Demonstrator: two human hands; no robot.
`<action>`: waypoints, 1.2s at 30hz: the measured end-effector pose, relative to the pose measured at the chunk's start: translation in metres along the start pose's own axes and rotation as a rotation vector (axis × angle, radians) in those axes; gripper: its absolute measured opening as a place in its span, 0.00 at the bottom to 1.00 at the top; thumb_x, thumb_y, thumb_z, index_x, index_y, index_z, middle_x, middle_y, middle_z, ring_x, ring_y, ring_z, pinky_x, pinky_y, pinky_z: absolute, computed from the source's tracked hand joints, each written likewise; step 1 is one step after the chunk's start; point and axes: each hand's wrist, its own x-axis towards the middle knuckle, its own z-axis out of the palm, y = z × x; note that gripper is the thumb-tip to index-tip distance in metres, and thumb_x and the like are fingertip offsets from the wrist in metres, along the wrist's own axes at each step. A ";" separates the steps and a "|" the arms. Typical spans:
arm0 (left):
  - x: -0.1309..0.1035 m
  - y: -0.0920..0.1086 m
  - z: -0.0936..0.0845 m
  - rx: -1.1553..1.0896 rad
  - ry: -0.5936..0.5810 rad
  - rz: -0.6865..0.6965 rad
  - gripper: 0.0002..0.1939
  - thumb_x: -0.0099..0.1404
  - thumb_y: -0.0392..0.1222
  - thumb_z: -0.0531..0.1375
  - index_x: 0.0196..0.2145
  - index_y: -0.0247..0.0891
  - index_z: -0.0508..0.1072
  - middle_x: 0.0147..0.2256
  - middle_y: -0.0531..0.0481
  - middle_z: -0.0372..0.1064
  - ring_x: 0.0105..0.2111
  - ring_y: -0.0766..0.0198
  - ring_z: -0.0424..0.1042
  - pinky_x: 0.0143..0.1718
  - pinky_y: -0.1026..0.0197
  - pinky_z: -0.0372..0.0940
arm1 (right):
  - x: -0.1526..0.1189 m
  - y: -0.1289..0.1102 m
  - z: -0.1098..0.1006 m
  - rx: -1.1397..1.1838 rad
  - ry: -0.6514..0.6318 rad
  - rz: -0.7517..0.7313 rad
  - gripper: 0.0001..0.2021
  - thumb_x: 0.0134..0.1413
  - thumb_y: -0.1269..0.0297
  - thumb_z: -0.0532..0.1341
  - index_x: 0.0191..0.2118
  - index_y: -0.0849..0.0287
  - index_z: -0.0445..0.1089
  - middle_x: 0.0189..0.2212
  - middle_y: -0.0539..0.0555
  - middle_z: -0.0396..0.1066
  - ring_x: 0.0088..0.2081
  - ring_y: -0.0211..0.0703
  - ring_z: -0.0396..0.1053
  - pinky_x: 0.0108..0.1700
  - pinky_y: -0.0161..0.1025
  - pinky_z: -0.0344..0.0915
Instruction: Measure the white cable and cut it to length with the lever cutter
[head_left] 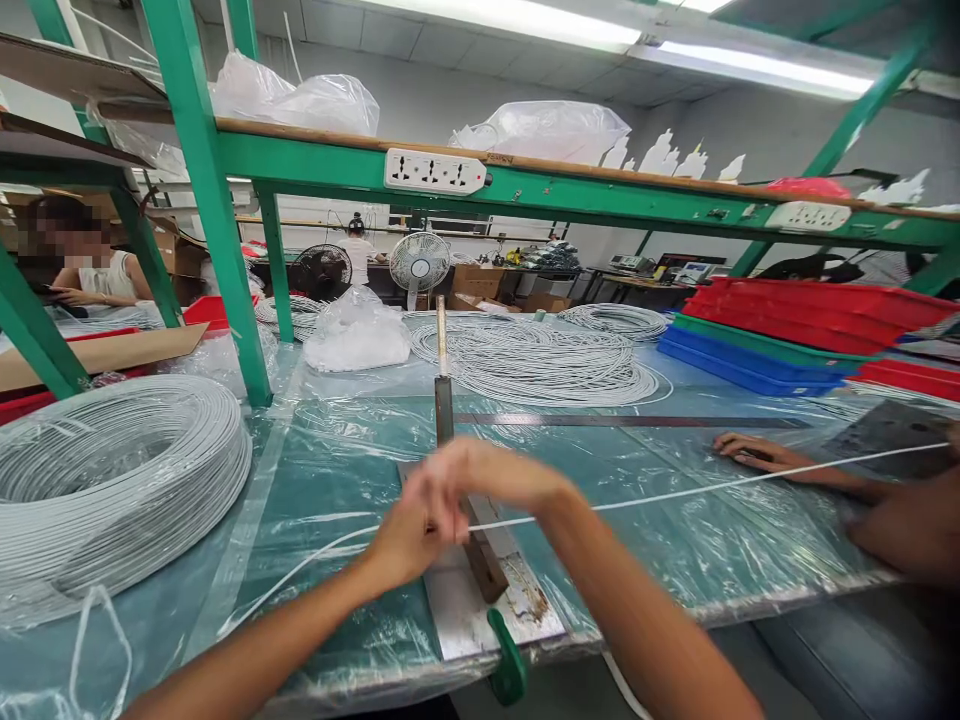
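A thin white cable (660, 497) runs across the bench and passes through both my hands. My left hand (405, 535) is closed around it, just left of a metal cutter-like bar tool (486, 568). Bent over from above, my right hand (469, 475) overlaps the left one; its blurred fingers point down and appear pinched on the cable. Under the tool lies a metal plate (457, 620) at the bench edge, with a green clamp handle (508, 660) in front. The tool's upright lever (443, 400) rises behind my hands, which hide its middle.
A large cable coil (187, 500) lies at left, with loose cable coils (540, 360) at the back. A steel ruler (637, 421) lies beyond my hands. Stacked trays (787, 320) stand at right, near a co-worker's hand (754, 452). A green shelf frame (315, 165) spans overhead.
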 end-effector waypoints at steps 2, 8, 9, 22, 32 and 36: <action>-0.003 0.002 0.000 0.096 -0.025 0.014 0.14 0.58 0.44 0.56 0.22 0.36 0.76 0.16 0.52 0.62 0.20 0.65 0.60 0.24 0.64 0.49 | 0.003 -0.030 -0.055 -0.059 0.763 -0.099 0.16 0.57 0.56 0.58 0.41 0.65 0.71 0.17 0.49 0.67 0.16 0.30 0.61 0.19 0.27 0.56; -0.010 -0.003 0.004 0.342 -0.041 0.021 0.15 0.65 0.44 0.51 0.41 0.42 0.75 0.29 0.48 0.75 0.29 0.58 0.71 0.29 0.63 0.55 | 0.056 -0.048 -0.163 -0.015 1.074 0.021 0.15 0.63 0.56 0.52 0.43 0.64 0.65 0.27 0.49 0.66 0.21 0.30 0.61 0.22 0.30 0.61; -0.011 -0.004 0.006 0.357 -0.043 0.018 0.15 0.65 0.43 0.50 0.42 0.43 0.75 0.32 0.48 0.75 0.31 0.57 0.72 0.31 0.63 0.56 | 0.063 -0.048 -0.169 -0.003 1.066 0.039 0.15 0.62 0.56 0.53 0.42 0.64 0.65 0.29 0.50 0.66 0.22 0.31 0.63 0.23 0.31 0.63; 0.022 -0.024 0.024 -0.237 -0.061 -0.195 0.13 0.55 0.43 0.58 0.18 0.35 0.64 0.15 0.58 0.53 0.18 0.71 0.53 0.21 0.67 0.48 | 0.013 -0.075 -0.140 0.086 0.897 -0.014 0.34 0.59 0.41 0.36 0.38 0.64 0.68 0.17 0.55 0.66 0.15 0.33 0.59 0.18 0.28 0.56; 0.038 -0.042 0.050 -0.246 0.134 -0.283 0.23 0.45 0.54 0.64 0.13 0.37 0.58 0.13 0.60 0.50 0.17 0.72 0.51 0.20 0.67 0.44 | -0.102 -0.025 -0.010 0.155 0.950 0.059 0.14 0.49 0.54 0.61 0.27 0.63 0.67 0.18 0.57 0.72 0.15 0.36 0.67 0.18 0.28 0.59; 0.037 -0.039 0.050 -0.199 0.174 -0.299 0.20 0.48 0.49 0.63 0.13 0.37 0.58 0.14 0.60 0.51 0.17 0.72 0.52 0.20 0.67 0.44 | -0.127 0.016 0.021 0.231 0.973 0.141 0.18 0.36 0.57 0.70 0.35 0.61 0.71 0.19 0.57 0.72 0.14 0.38 0.65 0.14 0.29 0.59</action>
